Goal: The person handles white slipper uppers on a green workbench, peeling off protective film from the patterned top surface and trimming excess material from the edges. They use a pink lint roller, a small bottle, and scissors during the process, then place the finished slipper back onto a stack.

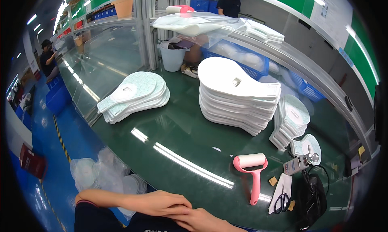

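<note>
My left hand [167, 201] and my right hand [202, 220] rest one against the other at the table's near edge, in front of my body. Their fingers lie loosely outstretched and overlap, partly hiding one another; no object shows in either. Nearest on the table is a pink-handled lint roller [255, 179] with a white roll. Beyond it rises a tall stack of white paddle-shaped pads [238, 94]. A lower stack of pale green patterned pads [135, 94] sits farther left, and smaller patterned pads [292, 118] are piled at the right.
Dark-handled scissors [282, 201] lie on a white sheet beside a black pouch [316, 199] and a metal-topped bottle [297, 165]. A grey bin [173, 58] and blue baskets [258, 70] stand behind. Plastic-wrapped pieces [101, 173] are below the left edge. Two people are farther off.
</note>
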